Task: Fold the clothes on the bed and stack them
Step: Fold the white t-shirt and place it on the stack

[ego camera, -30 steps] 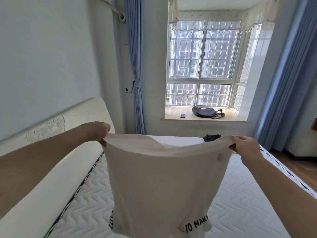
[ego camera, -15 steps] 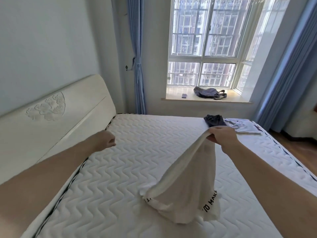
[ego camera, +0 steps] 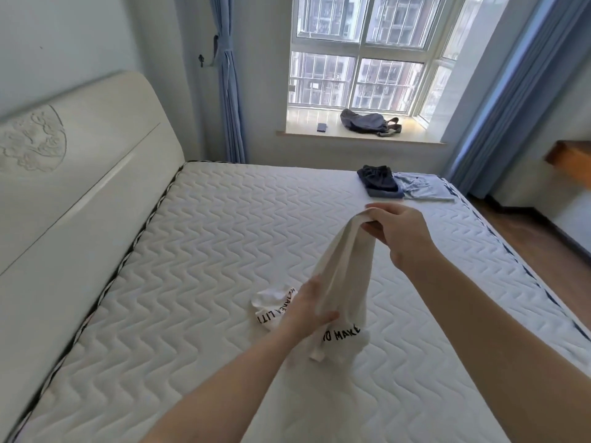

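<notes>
Garment: cream t-shirt (ego camera: 343, 276) with black lettering, bunched into a rope, upper end lifted, lower end and sleeves resting on the mattress (ego camera: 198, 251) near the middle of the bed
Right hand (ego camera: 399, 233): fingers curled round the raised top of the shirt, pinching gathered fabric
Left hand (ego camera: 308, 310): thumb and fingers closing around the hanging middle of the shirt, just above the printed hem; grip looks loose, fingers only partly wrapped
Step, as judged: shirt not folded yet, likely being gathered or straightened before it gets laid flat
Risk 1: fabric is twisted and doubled over itself, so laying it down like this would probably give a crooked, lumpy fold
Risk 2: loose left grip could let the hem slip, sleeves flop out sideways
Risk 3: a sleeve end already lies crumpled left of the left hand, may get trapped under the body
Stack so far: dark folded garment (ego camera: 379, 183) and pale blue folded garment (ego camera: 422, 188) side by side at the far right corner of the bed, well apart from the shirt
Obstacles: nothing lies between shirt and those two
Surroundings: cream headboard (ego camera: 80, 161) on the left, grey bag (ego camera: 367, 121) and small dark phone-like item (ego camera: 322, 127) on the window sill, blue curtains either side
</notes>
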